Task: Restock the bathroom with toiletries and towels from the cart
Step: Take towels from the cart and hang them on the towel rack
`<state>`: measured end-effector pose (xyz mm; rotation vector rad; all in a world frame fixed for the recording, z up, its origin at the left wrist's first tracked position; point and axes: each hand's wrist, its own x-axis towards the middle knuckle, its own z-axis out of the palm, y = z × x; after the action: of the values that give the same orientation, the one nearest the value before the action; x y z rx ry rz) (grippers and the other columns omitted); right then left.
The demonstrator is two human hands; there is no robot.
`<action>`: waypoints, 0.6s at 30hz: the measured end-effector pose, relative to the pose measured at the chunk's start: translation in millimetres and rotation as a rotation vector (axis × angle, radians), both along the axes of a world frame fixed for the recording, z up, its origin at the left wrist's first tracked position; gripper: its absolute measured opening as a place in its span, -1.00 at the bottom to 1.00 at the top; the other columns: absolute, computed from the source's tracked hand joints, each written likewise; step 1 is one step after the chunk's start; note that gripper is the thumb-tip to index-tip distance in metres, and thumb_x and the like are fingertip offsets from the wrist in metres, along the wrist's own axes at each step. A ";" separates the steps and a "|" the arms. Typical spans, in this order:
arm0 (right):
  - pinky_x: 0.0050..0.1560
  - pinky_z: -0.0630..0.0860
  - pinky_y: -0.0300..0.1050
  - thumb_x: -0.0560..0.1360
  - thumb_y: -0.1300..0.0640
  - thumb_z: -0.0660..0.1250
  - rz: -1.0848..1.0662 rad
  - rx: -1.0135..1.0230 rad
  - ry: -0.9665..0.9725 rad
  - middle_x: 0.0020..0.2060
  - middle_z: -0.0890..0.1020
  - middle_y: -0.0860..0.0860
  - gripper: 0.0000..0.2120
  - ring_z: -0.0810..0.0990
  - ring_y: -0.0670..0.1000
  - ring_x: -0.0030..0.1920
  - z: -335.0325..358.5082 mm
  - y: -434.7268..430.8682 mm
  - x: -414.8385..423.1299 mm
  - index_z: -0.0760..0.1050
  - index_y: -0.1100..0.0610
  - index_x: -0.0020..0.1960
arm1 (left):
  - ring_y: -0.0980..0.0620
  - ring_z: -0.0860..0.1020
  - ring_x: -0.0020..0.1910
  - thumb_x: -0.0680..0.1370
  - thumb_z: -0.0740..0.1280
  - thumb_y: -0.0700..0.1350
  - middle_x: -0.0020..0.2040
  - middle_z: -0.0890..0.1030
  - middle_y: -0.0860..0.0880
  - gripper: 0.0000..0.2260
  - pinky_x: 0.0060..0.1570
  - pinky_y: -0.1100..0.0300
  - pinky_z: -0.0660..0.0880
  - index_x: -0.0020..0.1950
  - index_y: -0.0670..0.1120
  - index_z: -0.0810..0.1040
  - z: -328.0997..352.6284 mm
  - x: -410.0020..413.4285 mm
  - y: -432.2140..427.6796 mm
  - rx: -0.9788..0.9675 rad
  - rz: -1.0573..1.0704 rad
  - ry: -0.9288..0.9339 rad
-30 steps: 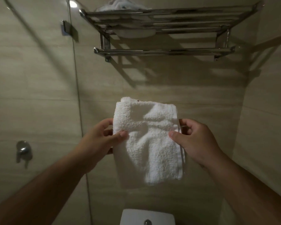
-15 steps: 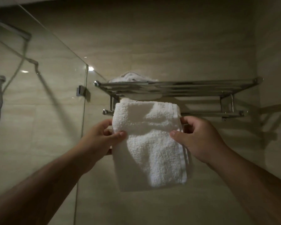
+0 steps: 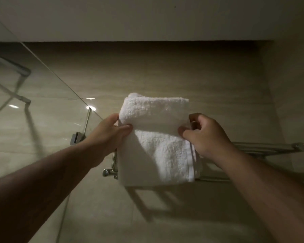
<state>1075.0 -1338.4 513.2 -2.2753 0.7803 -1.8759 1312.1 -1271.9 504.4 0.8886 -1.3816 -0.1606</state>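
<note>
**Trainee:** At the two side edges of the folded towel (image 3: 158, 142), what grip status?

**Lead:** Pinched on both sides. Left hand (image 3: 107, 137): thumb laid across the front face, fingers curled behind the left edge. Right hand (image 3: 207, 137): thumb on the front, fingers curled round the right edge. Neither hand spread, neither empty.

**Trainee:** Location of the towel?

**Lead:** Held up between both hands, in front of the chrome towel rack (image 3: 270, 148), hiding most of its left half. Judged not yet set down on it; contact behind the cloth cannot be told. Further out: tiled wall (image 3: 165, 76) behind, glass shower panel (image 3: 42, 106) to the left.

**Trainee:** Handling properties?

**Lead:** Judged soft, light and limp, being looped terry. No stiffness, so sags and opens wherever unsupported. Not fragile. Not slippery against dry skin.

**Trainee:** Recommended hold?

**Lead:** Take hold at the side edges, near the upper fold, with all layers caught together. Avoid pinching the front layer alone, given the loose layers showing at the right edge and likely to fan out. Support from beneath when sliding onto the shelf bars. Release only once fully seated.
</note>
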 end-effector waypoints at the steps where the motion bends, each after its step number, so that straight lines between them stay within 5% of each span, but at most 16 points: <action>1: -0.20 0.45 -0.22 0.54 0.06 0.42 0.006 0.000 0.001 -0.11 0.66 -0.15 -0.87 0.61 -0.14 -0.10 9.3 -3.4 3.5 0.56 -0.06 0.08 | -0.08 0.64 0.04 0.61 0.32 -0.11 0.10 0.63 -0.07 -0.78 -0.08 -0.04 0.63 0.26 0.03 0.49 8.9 2.5 -3.6 -0.012 0.014 -0.007; 10: -0.05 0.67 0.05 0.56 0.14 0.42 0.276 0.274 -0.213 -0.07 0.74 0.06 -0.89 0.74 0.08 -0.11 53.4 -70.2 34.3 0.62 0.10 0.08 | -0.06 0.66 -0.07 0.50 0.47 -0.04 0.09 0.61 -0.08 -0.62 -0.29 0.10 0.61 0.28 0.01 0.46 58.1 24.2 -59.4 0.032 0.118 0.027; 13: 0.05 0.65 0.19 0.55 0.16 0.43 0.190 0.315 -0.128 -0.11 0.74 0.11 -0.95 0.74 0.12 -0.13 63.0 -86.1 40.6 0.63 0.12 -0.01 | 0.02 0.59 -0.12 0.47 0.50 0.01 0.06 0.55 -0.01 -0.50 -0.37 0.17 0.49 0.33 0.05 0.38 64.8 27.4 -81.0 0.075 0.284 -0.065; 18: -0.14 0.67 -0.08 0.57 0.16 0.41 0.171 0.347 -0.055 -0.19 0.72 0.10 -0.95 0.73 0.04 -0.23 67.4 -91.4 40.4 0.58 0.14 -0.03 | -0.07 0.55 -0.05 0.42 0.55 -0.04 0.05 0.50 -0.08 -0.41 -0.36 0.13 0.47 0.33 -0.01 0.31 71.8 35.6 -94.1 0.169 0.239 -0.070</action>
<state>1115.4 -1429.8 580.6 -2.0007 0.8031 -1.5796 1347.6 -1366.0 576.1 1.2027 -1.3280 -0.0644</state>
